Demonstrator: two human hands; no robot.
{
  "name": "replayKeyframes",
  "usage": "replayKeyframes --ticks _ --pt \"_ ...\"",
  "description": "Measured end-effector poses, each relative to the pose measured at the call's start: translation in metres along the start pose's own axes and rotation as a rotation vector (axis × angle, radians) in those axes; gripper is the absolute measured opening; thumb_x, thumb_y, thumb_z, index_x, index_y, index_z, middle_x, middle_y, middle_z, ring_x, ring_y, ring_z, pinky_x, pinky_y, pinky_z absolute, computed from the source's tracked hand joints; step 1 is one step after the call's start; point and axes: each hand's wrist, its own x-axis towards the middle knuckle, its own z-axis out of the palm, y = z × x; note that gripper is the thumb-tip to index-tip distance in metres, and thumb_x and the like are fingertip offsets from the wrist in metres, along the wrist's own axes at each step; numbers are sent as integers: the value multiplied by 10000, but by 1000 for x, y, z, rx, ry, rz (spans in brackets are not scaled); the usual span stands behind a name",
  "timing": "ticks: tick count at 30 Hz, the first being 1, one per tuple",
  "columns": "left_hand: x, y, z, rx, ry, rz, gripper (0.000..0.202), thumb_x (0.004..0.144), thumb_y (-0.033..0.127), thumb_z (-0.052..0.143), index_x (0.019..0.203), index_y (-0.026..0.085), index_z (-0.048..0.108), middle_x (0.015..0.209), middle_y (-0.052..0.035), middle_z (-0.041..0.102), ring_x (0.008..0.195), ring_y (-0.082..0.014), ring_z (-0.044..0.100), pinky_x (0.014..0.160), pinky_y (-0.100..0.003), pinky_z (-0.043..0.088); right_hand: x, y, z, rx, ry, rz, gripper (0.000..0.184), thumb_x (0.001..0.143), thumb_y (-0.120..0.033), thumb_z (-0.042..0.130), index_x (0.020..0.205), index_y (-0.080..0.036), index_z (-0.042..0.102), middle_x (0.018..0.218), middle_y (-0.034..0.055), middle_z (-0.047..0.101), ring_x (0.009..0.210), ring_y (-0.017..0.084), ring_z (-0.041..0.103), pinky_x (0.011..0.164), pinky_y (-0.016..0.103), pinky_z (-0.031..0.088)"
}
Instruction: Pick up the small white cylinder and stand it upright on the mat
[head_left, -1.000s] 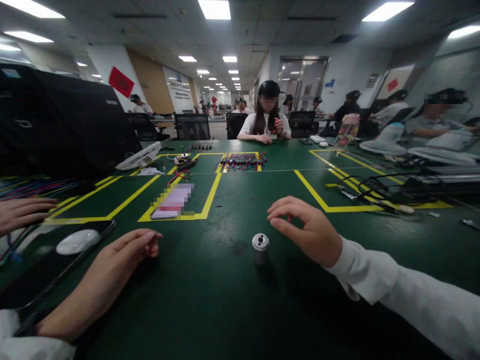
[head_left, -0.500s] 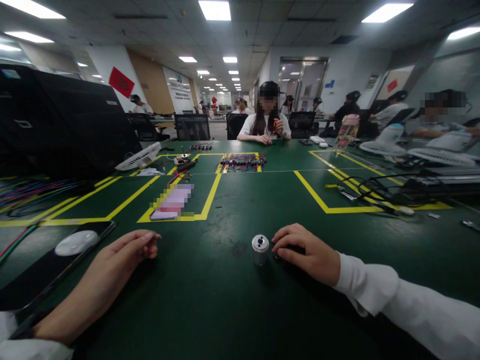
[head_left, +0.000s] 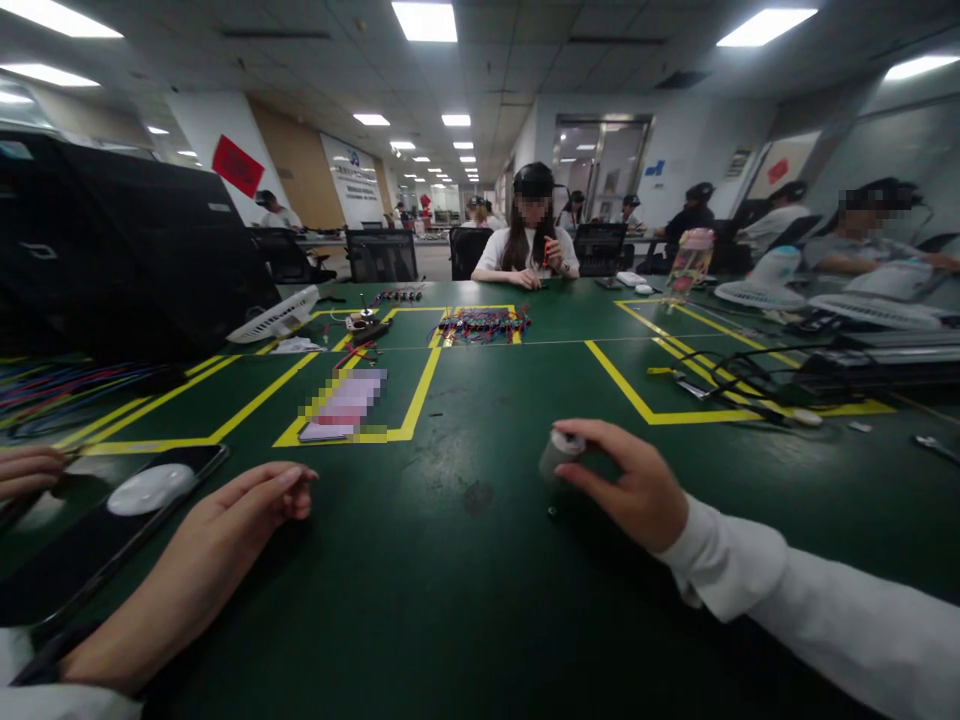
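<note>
My right hand (head_left: 630, 482) is closed around a small silver metal cylinder (head_left: 559, 452), held tilted just above the green table (head_left: 465, 590). A tiny dark speck (head_left: 552, 513) lies on the table below it. My left hand (head_left: 225, 540) rests on the table at the lower left, fingers loosely curled with the thumb against them, holding nothing I can see. It lies beside a black pad (head_left: 90, 540) carrying a white oval object (head_left: 150, 489).
Another person's hand (head_left: 30, 470) reaches in at the far left edge. Yellow tape lines (head_left: 420, 385) mark boxes on the table. A blurred card (head_left: 345, 405), coloured wires (head_left: 484, 322), a white fan (head_left: 274, 315), cables (head_left: 750, 380) and seated people lie beyond.
My right hand came down beside the silver cylinder, took hold of it and lifted it up and to the right. Another person's hand left, then returned at the left edge.
</note>
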Motion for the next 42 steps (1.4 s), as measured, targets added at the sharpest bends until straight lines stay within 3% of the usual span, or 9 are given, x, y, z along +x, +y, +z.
replayKeyframes --ticks 4,10,14,17,21,28,32,36,42 --pt "-2 2 1 4 -14 7 182 750 350 701 850 198 710 717 -4 663 681 -154 583 640 -246 477 -26 56 -71 -386 216 191 468 849 -464 593 1234 -203 540 1110 62 569 885 169 588 794 320 502" --pt "-2 2 3 27 17 14 196 716 354 725 833 196 716 739 -12 670 681 -161 585 642 -260 479 -113 140 -190 -839 277 496 506 805 -635 559 1161 -275 571 868 78 611 681 191 581 527 300 419" --pt "-1 0 3 50 -7 6 203 759 370 684 875 205 704 732 -7 662 702 -161 584 657 -254 478 -152 173 -238 -954 274 570 627 754 -763 501 1105 -249 573 847 111 600 581 188 540 459 312 380" --pt "-1 1 5 63 1 1 196 753 372 690 864 212 702 720 3 663 703 -157 582 666 -246 477 -145 164 -238 -1070 269 554 698 738 -748 535 1151 -186 552 937 183 579 679 234 564 524 354 427" --pt "-2 3 8 82 9 12 205 738 388 697 843 212 708 696 7 665 685 -154 582 649 -237 475 -100 106 -179 -1075 357 197 677 793 -657 537 1233 -143 514 1141 204 509 1097 374 463 897 560 384" --pt "-2 2 6 74 27 4 217 706 379 721 846 213 714 698 1 675 682 -159 592 633 -237 488 -37 8 -23 -290 -275 -59 339 905 -360 527 1201 -199 571 1104 87 537 1007 163 503 855 326 461" --pt "-2 2 4 27 27 8 227 690 372 742 839 203 711 706 0 672 677 -153 589 633 -235 491 -17 -6 12 -104 -353 -62 190 910 -305 520 966 -190 661 948 58 564 878 131 507 766 275 441" --pt "-2 2 3 18 5 16 206 715 368 725 831 199 713 693 -2 666 664 -154 583 619 -238 485 -9 15 -28 -210 -156 -59 206 941 -279 464 977 -165 632 951 49 581 876 115 530 775 263 439" --pt "-4 6 10 33 12 28 183 697 340 747 810 198 727 740 -9 670 684 -154 584 649 -250 482 -48 94 -179 -1182 124 131 298 908 -376 495 1006 -158 672 998 99 603 864 204 505 632 328 271"
